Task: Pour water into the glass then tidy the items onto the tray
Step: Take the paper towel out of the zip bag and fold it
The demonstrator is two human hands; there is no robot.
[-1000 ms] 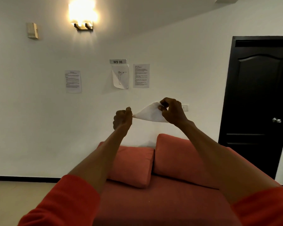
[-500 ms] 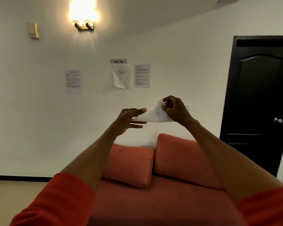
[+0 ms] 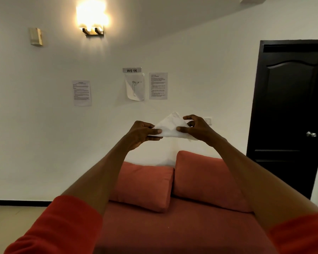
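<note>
A white paper napkin, folded into a triangle, is held up in front of the wall at arm's length. My left hand pinches its left corner between thumb and fingers. My right hand pinches its right side with thumb and fingertips. No glass, water or tray is in view.
An orange sofa with two orange cushions lies below my arms. Behind it is a white wall with printed sheets and a lit lamp. A dark door stands at the right.
My left hand loosened from a fist and took a new pinch on the napkin's left corner. Both hands moved closer together and the napkin now stands as a taller triangle.
</note>
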